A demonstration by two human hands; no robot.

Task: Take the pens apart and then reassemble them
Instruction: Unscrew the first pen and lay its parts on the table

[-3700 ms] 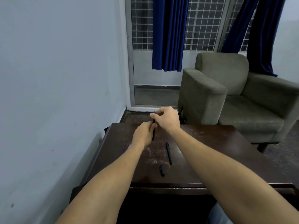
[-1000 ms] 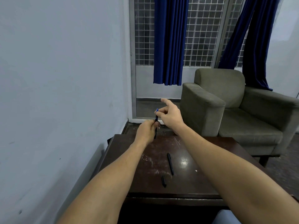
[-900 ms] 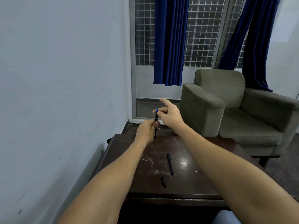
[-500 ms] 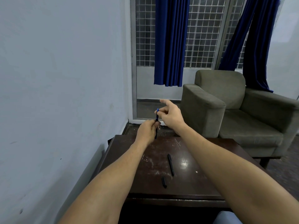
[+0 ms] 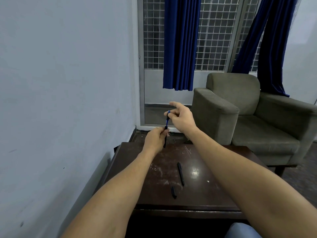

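Our left hand (image 5: 155, 140) grips the black barrel (image 5: 165, 142) upright above the far edge of the desk (image 5: 223, 189). Our right hand (image 5: 181, 120) pinches the blue refill (image 5: 167, 117) standing out of its top, with one finger stretched free. We cannot tell whether the refill is going in or coming out. It is thin, so force off the barrel's line could bend it, and a loose pinch could drop it to the floor beyond the desk. A second pen (image 5: 181, 173) and a cap (image 5: 174, 192) lie on the desk, where a careless sweep could knock them off.
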